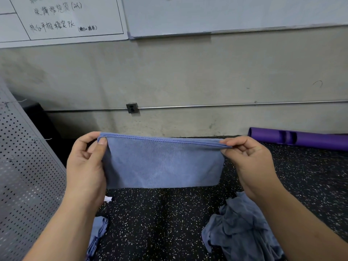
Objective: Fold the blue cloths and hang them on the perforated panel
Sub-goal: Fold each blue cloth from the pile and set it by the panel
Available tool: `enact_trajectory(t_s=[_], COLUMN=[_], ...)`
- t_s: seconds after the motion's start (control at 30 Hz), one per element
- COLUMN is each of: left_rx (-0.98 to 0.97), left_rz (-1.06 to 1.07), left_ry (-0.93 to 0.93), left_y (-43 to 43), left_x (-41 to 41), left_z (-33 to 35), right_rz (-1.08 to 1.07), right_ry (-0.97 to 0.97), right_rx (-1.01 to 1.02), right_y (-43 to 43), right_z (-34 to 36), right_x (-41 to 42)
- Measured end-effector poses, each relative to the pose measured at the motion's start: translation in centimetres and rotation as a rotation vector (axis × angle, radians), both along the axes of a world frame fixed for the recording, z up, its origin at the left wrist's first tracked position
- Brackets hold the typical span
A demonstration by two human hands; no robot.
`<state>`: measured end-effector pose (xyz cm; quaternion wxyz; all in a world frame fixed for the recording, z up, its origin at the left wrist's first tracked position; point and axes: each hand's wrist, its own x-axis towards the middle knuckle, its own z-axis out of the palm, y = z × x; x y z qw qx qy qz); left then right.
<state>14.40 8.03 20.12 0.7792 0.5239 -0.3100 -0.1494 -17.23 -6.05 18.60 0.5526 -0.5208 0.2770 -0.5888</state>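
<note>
A blue cloth [163, 162], folded in half, hangs in the air in front of me with its stitched edge on top. My left hand [86, 166] pinches its upper left corner and my right hand [248, 159] pinches its upper right corner, stretching the top edge taut. The grey perforated panel [24, 166] leans at the left. A crumpled pile of blue cloths [243, 227] lies on the floor under my right forearm. Folded blue cloths [98, 234] show beside my left forearm, partly hidden by it.
The floor [160, 223] is black speckled rubber. A purple tube [301, 141] lies against the concrete wall at the right. A wall socket [132, 107] with a metal conduit and whiteboards [226, 14] are on the wall ahead.
</note>
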Motion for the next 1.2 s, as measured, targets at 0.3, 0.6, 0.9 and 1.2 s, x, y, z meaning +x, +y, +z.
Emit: enact_trajectory(t_s=[0.3,0.6,0.9,1.2], left_rx=[-0.012,-0.02,-0.025,-0.027], left_rz=[0.006,-0.005,-0.001,-0.01], left_ry=[0.011,0.045,0.04,0.001], left_y=[-0.4,-0.5,-0.4,-0.4], left_x=[-0.8,-0.5,-0.6,-0.7], left_z=[-0.2,-0.1,-0.1,0.0], right_rz=[-0.006,-0.078,-0.025,-0.049], right_ry=[0.015,0.123,0.076,0.096], right_rx=[0.064,-0.009,-0.003,-0.001], right_y=[0.0,0.5,0.0,-0.3], right_z=[0.5,1.1,1.0,0.9], right_x=[0.0,-0.3,-0.8,-0.7])
